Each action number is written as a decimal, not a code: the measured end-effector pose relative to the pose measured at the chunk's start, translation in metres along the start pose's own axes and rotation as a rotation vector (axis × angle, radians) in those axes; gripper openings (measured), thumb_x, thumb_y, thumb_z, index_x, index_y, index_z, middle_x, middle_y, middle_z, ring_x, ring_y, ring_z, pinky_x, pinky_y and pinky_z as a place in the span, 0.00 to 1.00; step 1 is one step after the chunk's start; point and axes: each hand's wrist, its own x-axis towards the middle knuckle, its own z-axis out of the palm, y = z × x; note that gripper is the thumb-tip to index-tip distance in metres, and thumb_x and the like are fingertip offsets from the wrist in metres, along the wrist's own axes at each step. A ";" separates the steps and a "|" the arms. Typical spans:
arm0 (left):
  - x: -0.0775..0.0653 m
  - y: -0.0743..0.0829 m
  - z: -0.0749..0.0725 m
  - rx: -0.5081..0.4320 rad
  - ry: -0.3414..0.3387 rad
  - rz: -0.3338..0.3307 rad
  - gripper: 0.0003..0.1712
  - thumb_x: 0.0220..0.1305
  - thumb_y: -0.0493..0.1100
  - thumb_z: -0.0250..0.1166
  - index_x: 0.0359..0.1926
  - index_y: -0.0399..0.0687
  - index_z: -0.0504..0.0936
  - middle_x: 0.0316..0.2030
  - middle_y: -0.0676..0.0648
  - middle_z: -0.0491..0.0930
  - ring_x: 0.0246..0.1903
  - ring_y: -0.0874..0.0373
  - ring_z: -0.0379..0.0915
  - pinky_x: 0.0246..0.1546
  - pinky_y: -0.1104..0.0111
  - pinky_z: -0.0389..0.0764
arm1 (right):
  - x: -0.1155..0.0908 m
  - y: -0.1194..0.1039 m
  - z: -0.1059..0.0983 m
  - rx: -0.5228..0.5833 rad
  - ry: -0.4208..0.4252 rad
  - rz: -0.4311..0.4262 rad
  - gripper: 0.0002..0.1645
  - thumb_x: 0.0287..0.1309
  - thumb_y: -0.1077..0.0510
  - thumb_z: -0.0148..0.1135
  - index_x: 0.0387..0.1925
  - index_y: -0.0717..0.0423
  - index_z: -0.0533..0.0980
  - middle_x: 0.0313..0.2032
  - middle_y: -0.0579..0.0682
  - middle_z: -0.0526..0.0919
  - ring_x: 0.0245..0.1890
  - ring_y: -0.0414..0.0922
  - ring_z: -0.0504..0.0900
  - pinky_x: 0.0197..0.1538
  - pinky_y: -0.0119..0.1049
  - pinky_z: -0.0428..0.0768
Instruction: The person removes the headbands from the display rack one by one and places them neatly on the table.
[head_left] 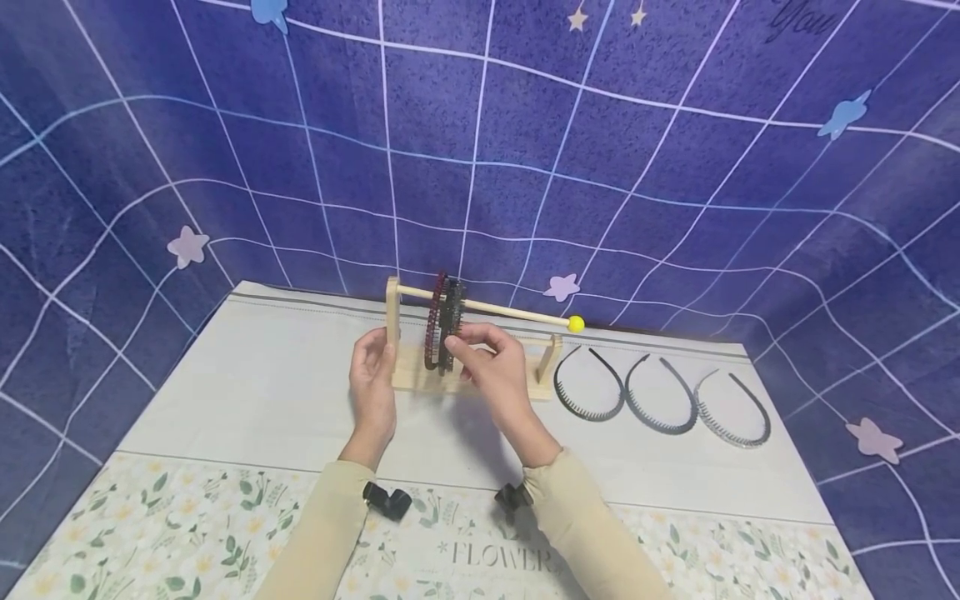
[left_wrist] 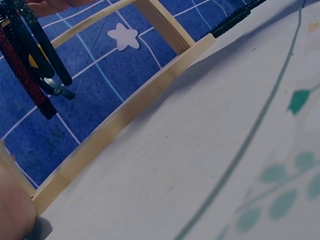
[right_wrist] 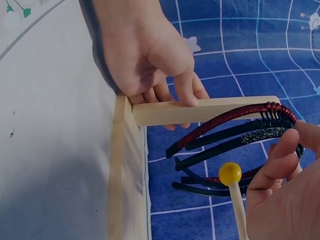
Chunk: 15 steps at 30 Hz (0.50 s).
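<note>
A wooden stand (head_left: 412, 382) has a rod (head_left: 517, 312) running from the top of its left post (head_left: 392, 312) to a yellow ball (head_left: 576, 323) beyond the right post. Several headbands (head_left: 447, 321) hang close together on the rod, one of them red and glittery (right_wrist: 220, 117), others black or dark and sparkly. My left hand (head_left: 372, 387) grips the left post, thumb on one face and fingers behind it. With thumb and fingers, my right hand (head_left: 498, 371) pinches the outermost dark headband (right_wrist: 262, 135) on the bunch's right side.
Right of the stand, three toothed headbands lie in a row: a black one (head_left: 592, 415), a dark grey one (head_left: 667, 429) and a partly clear one (head_left: 738, 442). A blue grid-patterned curtain (head_left: 480, 167) rises behind the white table cover (head_left: 247, 400).
</note>
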 end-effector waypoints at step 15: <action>0.000 -0.001 0.000 0.007 -0.002 0.006 0.15 0.86 0.38 0.59 0.67 0.54 0.78 0.64 0.54 0.81 0.72 0.55 0.72 0.79 0.56 0.66 | 0.003 -0.008 -0.019 -0.030 0.044 -0.006 0.08 0.64 0.66 0.78 0.43 0.64 0.88 0.32 0.43 0.90 0.19 0.37 0.77 0.21 0.25 0.73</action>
